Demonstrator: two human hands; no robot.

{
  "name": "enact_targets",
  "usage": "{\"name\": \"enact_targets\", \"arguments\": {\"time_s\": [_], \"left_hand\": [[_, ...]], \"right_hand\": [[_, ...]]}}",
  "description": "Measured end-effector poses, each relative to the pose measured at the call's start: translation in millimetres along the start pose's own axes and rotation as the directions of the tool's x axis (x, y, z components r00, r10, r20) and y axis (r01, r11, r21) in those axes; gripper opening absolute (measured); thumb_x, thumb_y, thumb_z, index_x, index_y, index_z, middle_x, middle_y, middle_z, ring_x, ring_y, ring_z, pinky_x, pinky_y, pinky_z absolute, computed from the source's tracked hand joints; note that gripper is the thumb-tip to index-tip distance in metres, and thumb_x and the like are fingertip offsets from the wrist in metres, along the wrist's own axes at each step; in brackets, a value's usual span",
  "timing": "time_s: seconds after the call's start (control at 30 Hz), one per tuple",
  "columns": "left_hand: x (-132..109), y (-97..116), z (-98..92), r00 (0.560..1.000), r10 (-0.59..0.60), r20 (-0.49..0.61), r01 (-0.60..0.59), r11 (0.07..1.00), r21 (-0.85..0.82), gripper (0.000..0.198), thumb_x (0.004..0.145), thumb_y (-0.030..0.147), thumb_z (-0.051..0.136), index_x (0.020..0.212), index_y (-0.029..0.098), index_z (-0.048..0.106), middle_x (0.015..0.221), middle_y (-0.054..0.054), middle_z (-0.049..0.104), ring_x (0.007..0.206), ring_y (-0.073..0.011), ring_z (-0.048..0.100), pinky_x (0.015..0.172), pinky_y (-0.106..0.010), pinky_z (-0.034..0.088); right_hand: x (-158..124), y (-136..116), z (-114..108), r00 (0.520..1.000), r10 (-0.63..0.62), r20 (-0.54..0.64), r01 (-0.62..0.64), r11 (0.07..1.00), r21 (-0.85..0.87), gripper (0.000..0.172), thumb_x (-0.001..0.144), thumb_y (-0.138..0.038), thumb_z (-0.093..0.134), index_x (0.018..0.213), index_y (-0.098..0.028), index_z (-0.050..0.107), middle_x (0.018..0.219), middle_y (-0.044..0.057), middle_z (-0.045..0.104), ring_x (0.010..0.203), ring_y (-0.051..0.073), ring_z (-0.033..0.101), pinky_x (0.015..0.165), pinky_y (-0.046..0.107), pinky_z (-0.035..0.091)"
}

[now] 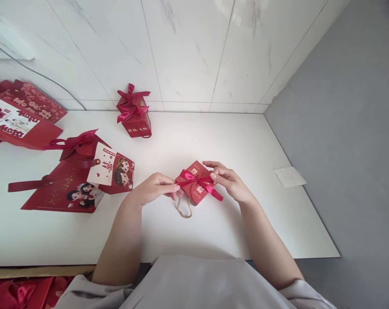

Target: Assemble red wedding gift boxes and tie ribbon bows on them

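Note:
On the white table in front of me is a small red gift box (199, 196) with pale printed characters. A magenta ribbon (197, 178) is tied in a bow across its top. My left hand (159, 187) pinches the ribbon at the box's left side, thumb over the fingers. At the right corner my right hand (227, 180) holds the other side of the ribbon between thumb and fingertips. A twisted gold cord handle (184, 211) hangs out from the box's near left side onto the table.
Two red boxes with bows (135, 122) stand by the tiled wall. Red gift bags (65, 189) lie at the left, more bags (23, 120) behind them. A white paper piece (290, 177) rests near the right edge. Below left is a carton of red items (30, 294).

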State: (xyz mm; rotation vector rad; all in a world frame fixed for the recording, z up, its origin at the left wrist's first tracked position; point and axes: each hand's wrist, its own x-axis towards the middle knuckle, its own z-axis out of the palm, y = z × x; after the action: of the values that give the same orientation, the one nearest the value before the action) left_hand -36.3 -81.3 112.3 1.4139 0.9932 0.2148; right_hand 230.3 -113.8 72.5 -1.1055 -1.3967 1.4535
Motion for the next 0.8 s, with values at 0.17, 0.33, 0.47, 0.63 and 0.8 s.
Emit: {"name": "enact_targets", "arguments": {"time_s": [0.17, 0.33, 0.47, 0.63, 0.8], "left_hand": [[-1.1, 0.9, -2.6, 0.998, 0.062, 0.033, -0.063, 0.997, 0.051, 0.036, 0.08, 0.042, 0.06, 0.053, 0.018, 0.067, 0.086, -0.008, 0.073, 0.098, -0.0265, 0.066, 0.083, -0.034, 0.051], [-0.9, -2.2, -5.6, 0.998, -0.051, 0.044, 0.049, 0.997, 0.054, 0.039, 0.081, 0.055, 0.059, 0.08, 0.019, 0.075, 0.087, -0.008, 0.075, 0.081, -0.0222, 0.07, 0.074, -0.032, 0.054], [3.7, -3.7, -1.9, 0.991, -0.086, -0.099, 0.087, 0.996, 0.008, 0.05, 0.084, 0.061, 0.052, 0.075, 0.016, 0.072, 0.078, -0.008, 0.074, 0.075, -0.0206, 0.071, 0.068, -0.028, 0.052], [7.4, -5.6, 0.6, 0.991, -0.043, -0.125, 0.048, 0.998, 0.034, 0.042, 0.082, 0.056, 0.059, 0.074, 0.017, 0.071, 0.079, -0.006, 0.074, 0.075, -0.0181, 0.069, 0.07, -0.027, 0.052], [5.7, -6.7, -3.7, 0.998, 0.038, -0.058, -0.032, 0.994, 0.109, 0.035, 0.082, 0.052, 0.061, 0.081, 0.019, 0.075, 0.087, -0.005, 0.074, 0.085, -0.0196, 0.067, 0.076, -0.028, 0.053]], "right_hand": [[1.8, 2.3, 2.1, 0.999, 0.002, -0.034, -0.003, 1.0, -0.018, 0.035, 0.087, -0.051, 0.06, 0.068, -0.021, 0.062, 0.14, 0.003, 0.048, 0.126, 0.027, 0.047, 0.099, 0.042, 0.043], [0.5, 1.1, 4.5, 0.999, -0.028, -0.026, 0.029, 0.999, 0.032, 0.036, 0.088, -0.052, 0.057, 0.069, -0.022, 0.063, 0.139, 0.003, 0.049, 0.129, 0.028, 0.046, 0.096, 0.041, 0.045], [-1.1, 0.7, 5.1, 0.998, -0.055, 0.001, 0.055, 0.997, 0.045, 0.031, 0.089, -0.049, 0.058, 0.074, -0.023, 0.068, 0.139, 0.003, 0.049, 0.13, 0.027, 0.045, 0.1, 0.04, 0.043], [-0.8, 3.2, 5.7, 0.998, -0.057, -0.036, 0.06, 0.993, 0.102, 0.035, 0.087, -0.048, 0.061, 0.065, -0.021, 0.06, 0.137, 0.004, 0.051, 0.123, 0.028, 0.052, 0.087, 0.038, 0.05], [-0.6, 7.3, 3.2, 0.998, -0.029, -0.056, 0.036, 0.991, 0.126, 0.035, 0.088, -0.048, 0.059, 0.066, -0.02, 0.056, 0.135, 0.005, 0.051, 0.118, 0.027, 0.054, 0.078, 0.037, 0.051]]}}
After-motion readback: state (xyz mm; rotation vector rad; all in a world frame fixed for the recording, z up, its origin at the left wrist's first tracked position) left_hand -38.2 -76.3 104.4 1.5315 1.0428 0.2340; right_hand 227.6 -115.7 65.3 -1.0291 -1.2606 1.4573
